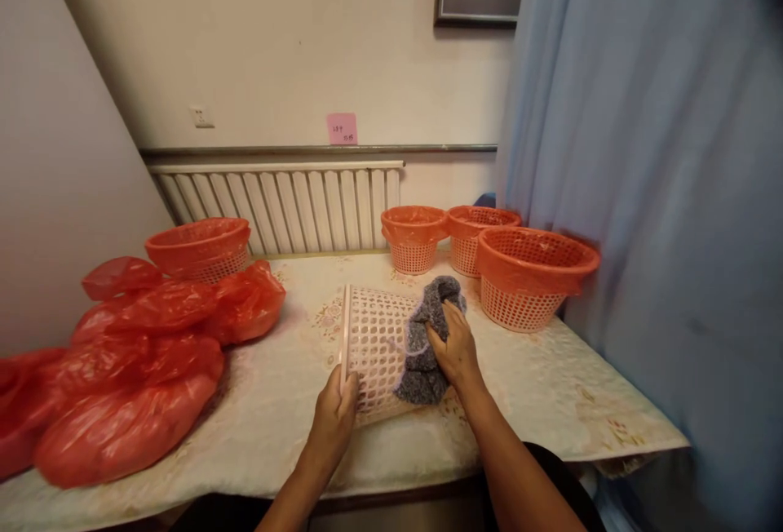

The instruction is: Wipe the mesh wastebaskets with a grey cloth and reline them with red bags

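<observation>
At the frame's lower centre, the left hand point(333, 408) is clamping its fingers on a tipped basket point(378, 340), the right hand point(457, 344) on grey cloth point(422, 377); firm bracing, even pressure are probably serving best.

The only view looks out from the person's head, facing forward and tilted down across the worktop point(281, 414) to the wall point(275, 42) behind it. The left hand point(332, 408) and right hand point(456, 348) appear near the lens, below the middle of the frame, with the forearms point(505, 442) entering from the bottom edge. The worktop spreads over the lower half; the wall fills the upper middle, farther off, and a blue curtain point(642, 189) runs down the right side.
</observation>
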A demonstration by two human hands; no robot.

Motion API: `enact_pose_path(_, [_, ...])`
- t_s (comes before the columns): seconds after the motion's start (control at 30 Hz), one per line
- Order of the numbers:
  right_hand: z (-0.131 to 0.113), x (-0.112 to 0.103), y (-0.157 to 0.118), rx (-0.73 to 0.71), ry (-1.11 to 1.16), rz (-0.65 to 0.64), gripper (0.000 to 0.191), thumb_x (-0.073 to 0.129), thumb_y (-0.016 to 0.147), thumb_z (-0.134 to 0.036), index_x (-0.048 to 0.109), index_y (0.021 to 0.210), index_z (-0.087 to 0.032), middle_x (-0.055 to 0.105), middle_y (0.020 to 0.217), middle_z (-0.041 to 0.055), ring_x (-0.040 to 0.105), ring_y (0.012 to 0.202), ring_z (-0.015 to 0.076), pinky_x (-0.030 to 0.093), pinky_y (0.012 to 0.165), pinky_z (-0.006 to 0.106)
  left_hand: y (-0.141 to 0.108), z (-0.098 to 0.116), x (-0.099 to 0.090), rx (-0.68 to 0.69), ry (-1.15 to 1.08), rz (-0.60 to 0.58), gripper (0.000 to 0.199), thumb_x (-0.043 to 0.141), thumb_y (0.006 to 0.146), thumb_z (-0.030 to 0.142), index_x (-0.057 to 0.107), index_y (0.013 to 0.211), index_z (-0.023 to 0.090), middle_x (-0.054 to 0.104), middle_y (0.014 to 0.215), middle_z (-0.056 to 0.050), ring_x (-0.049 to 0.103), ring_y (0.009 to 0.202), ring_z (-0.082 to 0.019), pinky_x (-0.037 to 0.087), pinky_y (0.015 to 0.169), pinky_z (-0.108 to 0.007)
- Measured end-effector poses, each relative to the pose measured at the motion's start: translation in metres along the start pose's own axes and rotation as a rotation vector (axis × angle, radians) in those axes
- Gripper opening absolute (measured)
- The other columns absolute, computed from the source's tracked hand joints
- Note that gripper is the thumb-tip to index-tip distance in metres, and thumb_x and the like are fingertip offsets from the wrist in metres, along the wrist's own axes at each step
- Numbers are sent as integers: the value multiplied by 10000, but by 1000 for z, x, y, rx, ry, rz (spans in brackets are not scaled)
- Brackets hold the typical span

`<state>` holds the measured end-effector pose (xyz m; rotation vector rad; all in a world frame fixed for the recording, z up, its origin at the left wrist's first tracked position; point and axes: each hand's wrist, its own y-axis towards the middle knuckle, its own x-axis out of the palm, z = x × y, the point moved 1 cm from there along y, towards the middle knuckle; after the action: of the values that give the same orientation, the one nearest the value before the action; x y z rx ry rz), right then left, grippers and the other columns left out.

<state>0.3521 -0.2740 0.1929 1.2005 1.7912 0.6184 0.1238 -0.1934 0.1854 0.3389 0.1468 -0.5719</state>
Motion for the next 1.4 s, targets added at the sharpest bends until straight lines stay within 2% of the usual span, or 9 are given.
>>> enact_pose_path(0.13, [3, 0, -7, -24, 17, -10, 428, 530, 836, -265, 564, 1245, -147, 581, 1253, 142, 466, 1242, 293, 377, 1048, 522, -5, -2, 3, -25, 16, 54, 318, 450, 866, 490, 550, 864, 187, 523, 629, 29, 502, 572, -157, 427, 539, -257])
enact_pose_path(0.37, [-10, -4, -10, -77, 52, -29, 509, 544, 754, -169, 554, 1262, -162, 576, 1269, 128, 447, 1264, 294, 361, 1063, 527, -11, -5, 3, -10, 16, 34, 360, 464, 862, 484, 590, 979, 167, 644, 753, -30, 598, 698, -200, 501, 664, -299])
enact_pose_path(0.53, [-63, 1, -21, -239, 158, -185, 610, 551, 675, -165, 533, 1284, -192, 543, 1321, 102, 418, 1292, 294, 329, 1085, 513, -10, -9, 3, -9, 34, 24, 362, 449, 853, 485, 599, 955, 172, 645, 709, -27, 615, 665, -209, 529, 665, -328])
enact_pose_path(0.67, [-119, 6, -37, -355, 197, -334, 640, 557, 696, -233, 482, 1331, -193, 493, 1380, 98, 383, 1320, 297, 280, 1107, 512, -9, -19, -3, 143, 103, 102, 320, 531, 716, 491, 630, 825, 207, 702, 795, -79, 644, 806, -278, 537, 783, -413])
enact_pose_path(0.77, [-132, 11, -40, -345, 187, -330, 634, 527, 713, -189, 464, 1344, -179, 493, 1381, 94, 379, 1323, 274, 283, 1110, 489, -9, -22, -6, 159, 151, 112, 259, 514, 713, 469, 602, 723, 225, 695, 747, -77, 644, 757, -274, 542, 737, -409])
enact_pose_path(0.97, [-68, 16, -15, -179, 125, -127, 669, 460, 613, -49, 540, 1267, -163, 574, 1280, 91, 377, 1319, 265, 294, 1112, 471, -8, -12, 2, -26, 92, 51, 355, 435, 849, 517, 574, 890, 194, 616, 655, -15, 613, 628, -216, 520, 605, -328])
enact_pose_path(1.17, [8, -12, 4, 161, -25, 120, 450, 456, 721, -110, 608, 1142, -167, 625, 1136, 121, 540, 1088, 271, 414, 974, 446, -6, -16, 3, -27, 76, 50, 423, 461, 846, 566, 602, 942, 179, 646, 707, -19, 600, 629, -201, 499, 604, -299])
enact_pose_path(1.27, [20, -20, 2, 301, -84, 179, 402, 474, 742, -155, 615, 1118, -135, 646, 1050, 139, 568, 1016, 283, 445, 913, 433, -7, -17, 3, -30, 69, 36, 429, 447, 860, 557, 601, 963, 171, 658, 736, -28, 603, 655, -200, 503, 626, -296])
enact_pose_path(1.4, [10, -13, -4, 211, -102, 187, 437, 462, 738, -125, 603, 1151, -150, 617, 1159, 130, 518, 1133, 276, 410, 983, 433, -9, -17, 2, -46, 61, 12, 460, 420, 872, 561, 588, 1005, 153, 675, 796, -52, 617, 710, -209, 513, 660, -303])
